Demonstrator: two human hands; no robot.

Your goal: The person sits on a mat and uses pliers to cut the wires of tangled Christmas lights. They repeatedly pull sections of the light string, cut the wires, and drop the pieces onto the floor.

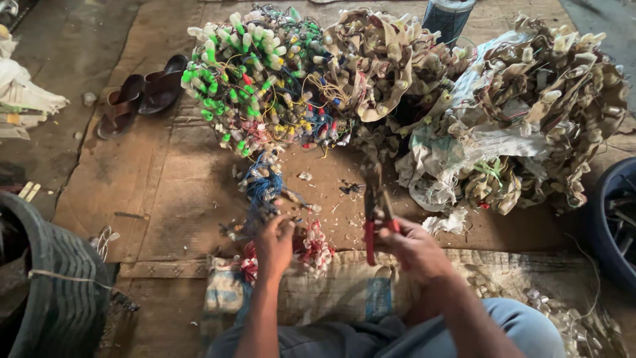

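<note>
A: What does the right hand (414, 248) hold?

B: One pair of red-handled cutters (375, 215), fist shut round the grips, blades pointing up and away from the knuckles.

A: And the left hand (275, 242)?

B: Its fingers are pinched narrow on one strand of blue wires (264, 189) that runs up from the fingertips. Just to the right of that hand, between the two hands, lies one small clump of red and white wired bulbs (318, 246).

A: What lies beyond the hands?

B: I count three big heaps. Above the left hand is one tangle of green and white bulb holders (252, 73) with coloured wires. Above the cutters is one brown bundle (377, 63). Far to the upper right of the right hand is a larger brown and cream pile (550, 106) resting on a white sack (440, 169).

A: Anything else?

B: Two brown sandals (139, 96) lie well apart, up and left of the left hand. One woven sack (344, 292) lies under both wrists, and one dark tub (613, 222) sits to the far right.
</note>
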